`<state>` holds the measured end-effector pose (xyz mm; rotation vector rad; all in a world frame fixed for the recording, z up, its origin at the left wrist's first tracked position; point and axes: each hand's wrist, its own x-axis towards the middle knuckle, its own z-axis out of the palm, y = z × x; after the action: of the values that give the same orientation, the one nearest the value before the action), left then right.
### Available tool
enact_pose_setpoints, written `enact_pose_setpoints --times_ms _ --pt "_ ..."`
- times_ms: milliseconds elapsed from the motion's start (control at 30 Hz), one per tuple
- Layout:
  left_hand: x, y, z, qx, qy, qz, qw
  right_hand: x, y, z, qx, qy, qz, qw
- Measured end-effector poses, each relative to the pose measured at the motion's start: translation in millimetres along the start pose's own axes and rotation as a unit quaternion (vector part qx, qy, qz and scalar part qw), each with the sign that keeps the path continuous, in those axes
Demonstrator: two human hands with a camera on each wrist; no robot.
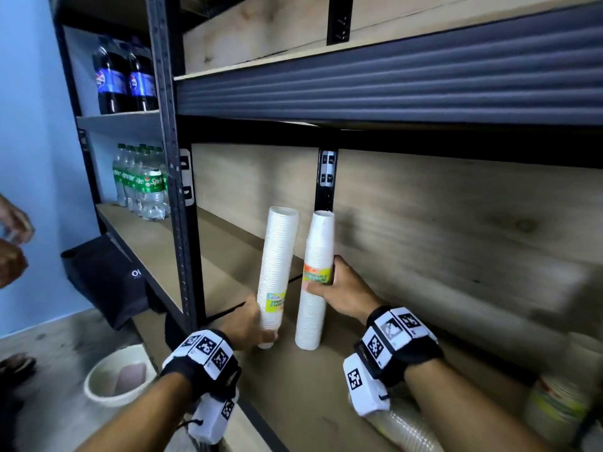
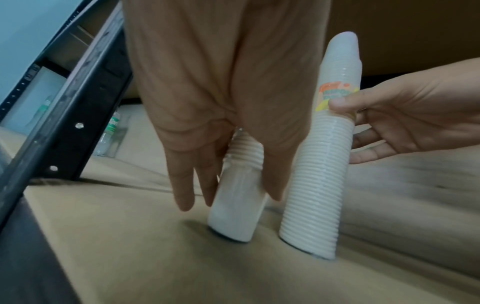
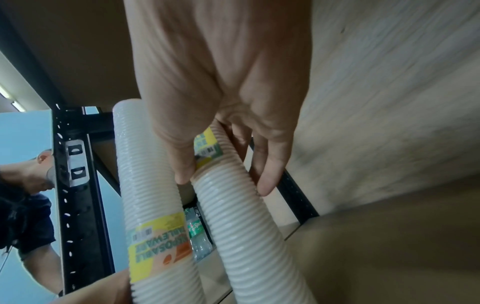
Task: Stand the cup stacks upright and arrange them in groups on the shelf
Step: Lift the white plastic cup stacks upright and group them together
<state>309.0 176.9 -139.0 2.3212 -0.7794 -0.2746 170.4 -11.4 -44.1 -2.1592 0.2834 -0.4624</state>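
Both hands grip tall white ribbed plastic cup stacks on the wooden shelf board [image 1: 208,275] — left hand [image 1: 251,324] low on one stack [image 1: 277,272], right hand [image 1: 342,291] at the other's [image 1: 315,282] label. They look light, flexible, tippy — mid-height holds seem safest.

The light is dim and even, with a cool cast off the blue wall [image 1: 29,125]. Under the upper board the shelf [image 1: 310,386] lies in soft shade; small dark shadows sit at the feet of the two cup stacks [image 2: 311,205] in the left wrist view. Motion blur smears the wooden back panel [image 1: 473,239] toward the right edge in every view. The wide lens bends the black uprights [image 1: 169,158]. A strip lamp [image 3: 11,100] glows at the left edge of the right wrist view.
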Motion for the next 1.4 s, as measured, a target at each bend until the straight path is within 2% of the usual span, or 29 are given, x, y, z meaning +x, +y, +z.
enact_pose_setpoints --times_ms 67,267,433,600,667,800,1000,1267,1400 --pt "-15 17 -6 0.027 -0.004 0.015 1.0 0 4 -4 0.004 0.005 -0.001 1.0" --pt "-31 42 -42 -0.007 -0.012 0.077 0.997 -4 23 -41 -0.02 0.053 0.012 0.998" --pt "-31 70 -80 -0.004 0.049 0.111 0.993 -12 35 -76 -0.046 0.079 0.05 0.995" --pt "-30 105 -91 0.05 0.13 0.107 0.984 -20 33 -90 -0.038 0.083 0.039 0.995" --pt "-29 121 -93 0.036 0.142 0.131 0.981 -21 33 -89 -0.034 0.08 0.04 0.995" --pt "-21 142 -82 -0.007 0.13 0.171 0.977 -22 36 -78 -0.045 0.057 0.045 0.996" --pt "-11 157 -70 -0.033 0.148 0.18 0.972 -21 34 -72 -0.059 0.063 0.039 0.996" --pt "11 174 -40 -0.157 0.055 0.176 0.97 -24 38 -64 -0.048 0.001 0.035 0.998" --pt "22 172 -18 -0.116 0.037 0.186 0.975 -26 47 -65 -0.037 0.006 0.047 0.998"
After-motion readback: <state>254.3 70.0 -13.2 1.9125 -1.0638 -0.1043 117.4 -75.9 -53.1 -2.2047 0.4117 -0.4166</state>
